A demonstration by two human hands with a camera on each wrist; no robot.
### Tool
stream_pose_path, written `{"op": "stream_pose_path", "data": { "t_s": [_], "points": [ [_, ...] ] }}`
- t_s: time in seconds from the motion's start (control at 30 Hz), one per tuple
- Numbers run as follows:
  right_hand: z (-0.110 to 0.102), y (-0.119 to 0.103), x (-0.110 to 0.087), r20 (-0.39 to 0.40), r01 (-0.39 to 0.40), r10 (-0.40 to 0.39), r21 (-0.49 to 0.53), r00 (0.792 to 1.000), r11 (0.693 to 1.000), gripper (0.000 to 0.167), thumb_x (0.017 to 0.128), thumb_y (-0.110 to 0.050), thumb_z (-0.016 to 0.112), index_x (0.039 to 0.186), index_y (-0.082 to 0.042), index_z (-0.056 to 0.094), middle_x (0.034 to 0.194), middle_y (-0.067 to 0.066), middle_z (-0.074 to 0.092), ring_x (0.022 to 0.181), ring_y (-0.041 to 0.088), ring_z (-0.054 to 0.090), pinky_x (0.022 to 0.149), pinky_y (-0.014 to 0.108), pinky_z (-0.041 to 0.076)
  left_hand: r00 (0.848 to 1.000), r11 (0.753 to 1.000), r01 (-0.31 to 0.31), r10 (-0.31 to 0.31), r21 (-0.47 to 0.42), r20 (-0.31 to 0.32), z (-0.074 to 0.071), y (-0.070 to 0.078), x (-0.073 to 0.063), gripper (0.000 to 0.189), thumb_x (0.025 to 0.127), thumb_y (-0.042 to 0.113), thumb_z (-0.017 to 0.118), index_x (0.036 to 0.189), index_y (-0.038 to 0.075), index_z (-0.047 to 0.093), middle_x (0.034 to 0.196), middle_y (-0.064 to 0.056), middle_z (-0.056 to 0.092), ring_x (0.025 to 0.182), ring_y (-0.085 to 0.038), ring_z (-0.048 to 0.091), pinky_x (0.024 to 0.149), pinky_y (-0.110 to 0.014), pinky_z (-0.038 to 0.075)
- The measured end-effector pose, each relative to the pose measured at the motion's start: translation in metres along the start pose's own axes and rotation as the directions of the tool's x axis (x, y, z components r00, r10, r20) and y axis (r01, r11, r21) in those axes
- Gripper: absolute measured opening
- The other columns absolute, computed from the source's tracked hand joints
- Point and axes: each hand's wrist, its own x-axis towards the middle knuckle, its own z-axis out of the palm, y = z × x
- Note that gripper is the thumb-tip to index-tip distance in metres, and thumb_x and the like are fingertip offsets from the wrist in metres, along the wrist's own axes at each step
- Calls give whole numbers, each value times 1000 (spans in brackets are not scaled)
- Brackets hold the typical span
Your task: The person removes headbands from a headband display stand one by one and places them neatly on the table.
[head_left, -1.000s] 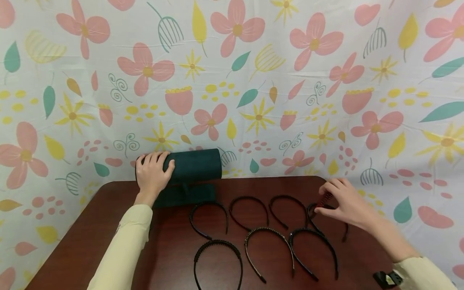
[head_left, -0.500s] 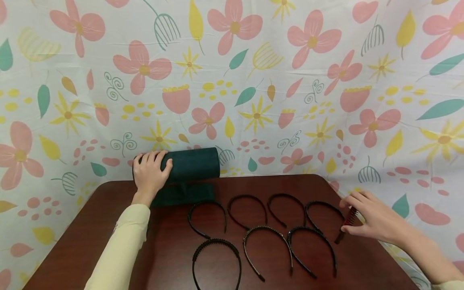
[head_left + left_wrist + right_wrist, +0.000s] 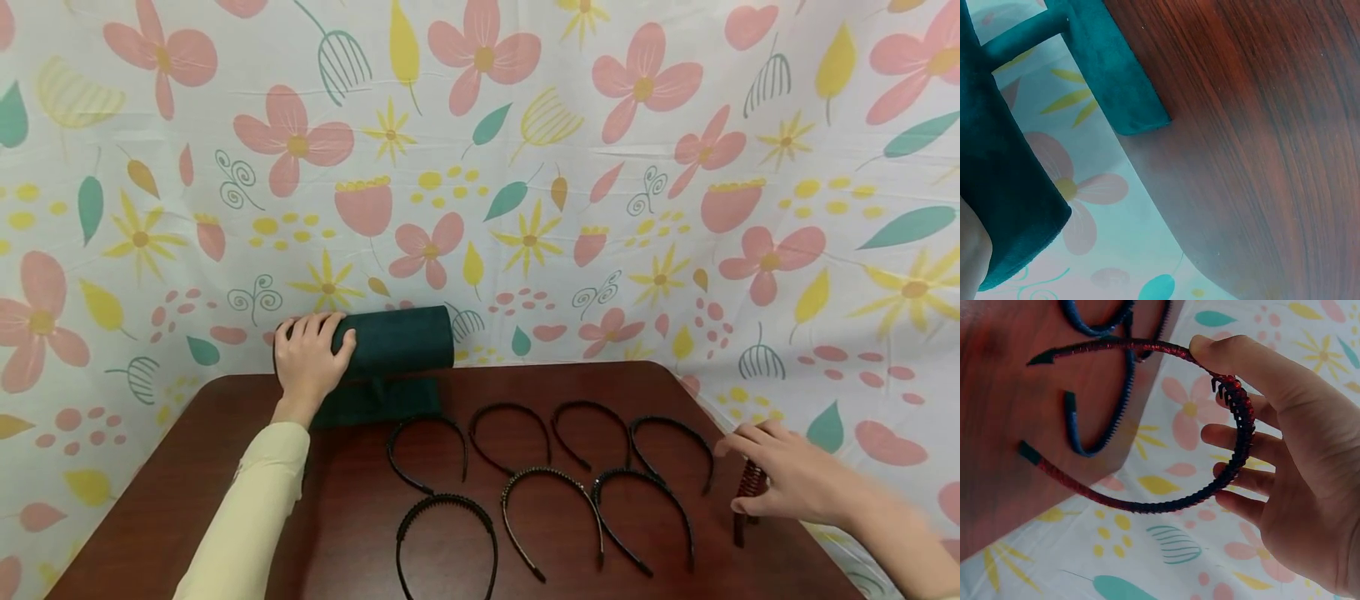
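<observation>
My left hand (image 3: 311, 358) grips the left end of a dark green velvet roll stand (image 3: 401, 340), fingers laid over its top and thumb on the near side. In the left wrist view, the stand's roll (image 3: 1004, 162) and flat base (image 3: 1116, 75) show, with only a bit of the hand. My right hand (image 3: 810, 479) holds a dark red beaded headband (image 3: 1166, 505) by its toothed curve, between thumb and fingers. Its two ends point left over the table in the right wrist view. It hangs by the table's right edge, beside a dark headband (image 3: 678, 425).
Several headbands lie in two loose rows on the brown wooden table (image 3: 337, 533). A toothed black one (image 3: 447, 500) is nearest the front; a beaded gold-dark one (image 3: 551, 472) lies right of it. A floral cloth (image 3: 480, 167) hangs behind the table.
My right hand has carried the red headband rightward and toward me, away from the rear-right headband, to the table's right edge. My left hand stays on the stand.
</observation>
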Motion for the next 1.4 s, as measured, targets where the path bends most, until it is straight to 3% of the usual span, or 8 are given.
{"op": "stream_pose_path", "data": {
  "t_s": [0.37, 0.57, 0.77, 1.03, 1.23, 1.3, 1.4],
  "points": [
    [24, -3, 7, 21, 11, -13, 74, 1000, 997, 51, 68, -55, 84, 110, -37, 61, 112, -16, 56, 100, 19, 53, 76, 46, 46, 1000, 1000, -3, 3, -6, -19, 3, -1, 0, 47, 98, 49, 47, 122, 15, 69, 120, -12, 68, 111, -33, 61, 107, -55, 38],
    [42, -5, 16, 106, 11, -21, 100, 994, 995, 49, 72, -51, 83, 112, -34, 61, 110, -15, 55, 98, 15, 51, 77, 46, 43, 1000, 1000, -5, 5, -2, -12, 2, -2, 1, 47, 98, 50, 47, 123, 15, 68, 120, -11, 68, 111, -33, 61, 108, -55, 37],
    [63, -6, 21, 193, -9, -35, 223, 980, 975, 51, 76, -53, 79, 117, -27, 63, 112, -9, 56, 91, 10, 48, 71, 40, 40, 1000, 1000, -8, 8, 9, -26, 4, -2, 1, 48, 98, 50, 47, 122, 15, 69, 120, -11, 68, 111, -34, 61, 107, -56, 37],
    [77, -6, 19, 253, -50, -33, 316, 967, 947, 53, 81, -50, 76, 123, -22, 62, 118, -3, 56, 96, 17, 53, 74, 44, 43, 1000, 1000, -3, 3, 7, -19, 3, -2, 1, 49, 98, 50, 46, 122, 15, 69, 120, -11, 68, 111, -34, 61, 107, -56, 38],
    [79, -6, 8, 190, -44, -24, 345, 981, 937, 51, 86, -45, 74, 126, -17, 62, 120, -1, 57, 98, 18, 54, 72, 34, 47, 1000, 1000, 4, -4, 7, 7, 0, -1, 1, 46, 98, 49, 48, 123, 16, 68, 121, -10, 67, 112, -31, 61, 107, -56, 39],
    [81, -4, 1, 147, -56, 6, 334, 989, 941, 51, 85, -45, 75, 126, -16, 62, 120, 0, 57, 97, 17, 54, 71, 32, 48, 1000, 1000, 6, -6, 3, 11, -1, 0, 1, 45, 98, 48, 49, 123, 16, 68, 121, -10, 67, 112, -31, 61, 108, -55, 38],
    [82, 1, -10, 117, -116, 83, 312, 990, 943, 54, 83, -44, 77, 125, -14, 62, 120, 2, 58, 99, 22, 57, 71, 38, 49, 1000, 1000, 7, -7, 1, 7, -2, 1, 1, 45, 97, 48, 50, 123, 16, 68, 121, -10, 68, 112, -31, 61, 108, -55, 38]
  ]
}}
